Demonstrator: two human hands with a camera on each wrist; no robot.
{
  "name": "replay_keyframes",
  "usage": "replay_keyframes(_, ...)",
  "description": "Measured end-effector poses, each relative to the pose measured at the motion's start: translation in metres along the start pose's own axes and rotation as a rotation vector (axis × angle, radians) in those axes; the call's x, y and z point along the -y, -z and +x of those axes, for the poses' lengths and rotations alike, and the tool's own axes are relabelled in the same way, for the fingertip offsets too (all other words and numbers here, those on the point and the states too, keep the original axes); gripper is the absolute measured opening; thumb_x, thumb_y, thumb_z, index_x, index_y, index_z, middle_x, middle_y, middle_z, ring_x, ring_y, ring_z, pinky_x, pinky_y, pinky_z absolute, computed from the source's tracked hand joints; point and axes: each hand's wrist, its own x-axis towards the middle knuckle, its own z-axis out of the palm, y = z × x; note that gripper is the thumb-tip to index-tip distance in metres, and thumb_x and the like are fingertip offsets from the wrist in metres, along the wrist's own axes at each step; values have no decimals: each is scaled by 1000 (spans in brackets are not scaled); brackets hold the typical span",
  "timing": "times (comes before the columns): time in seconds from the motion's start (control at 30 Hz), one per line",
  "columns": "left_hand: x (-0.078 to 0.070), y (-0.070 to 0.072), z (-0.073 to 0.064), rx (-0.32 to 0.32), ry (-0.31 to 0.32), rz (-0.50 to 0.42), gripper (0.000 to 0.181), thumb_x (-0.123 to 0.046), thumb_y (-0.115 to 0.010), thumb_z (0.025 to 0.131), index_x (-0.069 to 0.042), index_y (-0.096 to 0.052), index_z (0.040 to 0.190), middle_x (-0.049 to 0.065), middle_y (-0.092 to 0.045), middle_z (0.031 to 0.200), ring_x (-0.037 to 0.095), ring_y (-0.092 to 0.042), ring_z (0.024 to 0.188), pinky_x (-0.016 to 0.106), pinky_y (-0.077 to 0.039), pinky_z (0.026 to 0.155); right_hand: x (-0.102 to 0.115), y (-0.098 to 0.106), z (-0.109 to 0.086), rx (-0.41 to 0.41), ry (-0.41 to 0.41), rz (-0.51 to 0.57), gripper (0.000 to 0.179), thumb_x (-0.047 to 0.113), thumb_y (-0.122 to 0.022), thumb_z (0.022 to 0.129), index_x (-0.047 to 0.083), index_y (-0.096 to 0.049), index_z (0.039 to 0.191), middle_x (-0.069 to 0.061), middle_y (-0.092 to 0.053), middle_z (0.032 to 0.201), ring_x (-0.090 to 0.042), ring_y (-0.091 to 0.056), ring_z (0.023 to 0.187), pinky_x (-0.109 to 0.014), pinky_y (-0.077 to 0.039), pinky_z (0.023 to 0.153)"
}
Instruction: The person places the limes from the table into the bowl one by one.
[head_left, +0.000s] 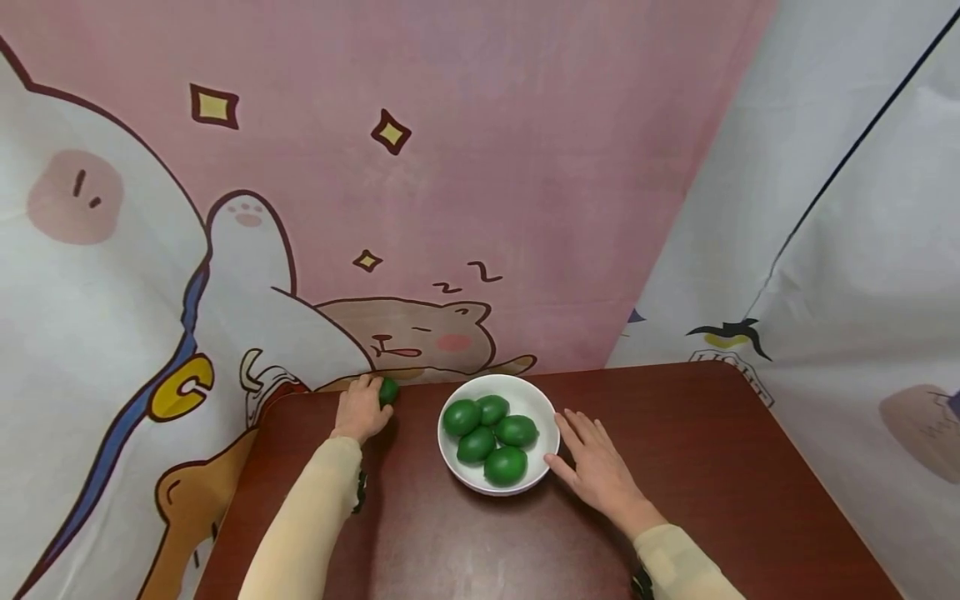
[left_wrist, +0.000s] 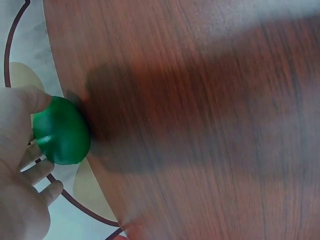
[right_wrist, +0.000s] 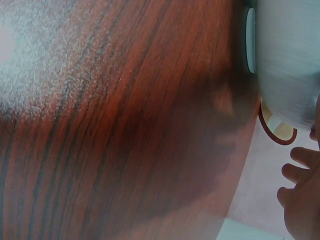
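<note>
At the far left of the table, my left hand (head_left: 361, 410) holds a green lime (head_left: 388, 392) near the back edge. In the left wrist view the thumb presses against one side of this lime (left_wrist: 62, 131), with other fingers behind it. A white bowl (head_left: 538, 402) stands mid-table with several green limes (head_left: 505, 466) inside. My right hand (head_left: 600, 468) is at the bowl's right side, its fingers extended and the fingertips right at the rim. The bowl's outer wall (right_wrist: 285, 60) shows in the right wrist view, beside the fingers.
The dark red-brown wooden table (head_left: 438, 546) has its back edge close to a pink and white cartoon-printed cloth (head_left: 562, 167). Another white stretch of cloth (head_left: 847, 275) hangs along the right side.
</note>
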Motion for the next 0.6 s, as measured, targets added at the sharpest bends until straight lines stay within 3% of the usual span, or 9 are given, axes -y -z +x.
replay_keyframes(0.17, -1, -1, -3, -31, -4, -40, 62, -17, -74, 91, 10, -52, 142, 33, -48, 143, 49, -50, 128, 62, -46, 102, 1, 1, 0, 5, -4, 4, 75, 49, -66, 98, 6, -44, 157, -24, -46, 156, -42, -39, 148, -58, -28, 121)
replay_keyframes(0.3, -2, -2, -4, -15, 12, -72, 62, -17, -73, 92, 9, -50, 144, 34, -44, 145, 48, -50, 128, 61, -47, 102, 1, 1, -1, 5, -7, 3, 75, 49, -66, 98, 6, -44, 157, -23, -45, 156, -42, -39, 148, -58, -27, 122)
replay_keyframes(0.6, 0, -4, -4, -34, 0, -2, 58, -20, -76, 90, 4, -54, 138, 31, -56, 135, 46, -54, 120, 61, -47, 98, 0, 0, 0, 7, -5, -4, 76, 49, -65, 99, 5, -44, 156, -23, -45, 156, -41, -39, 148, -58, -27, 122)
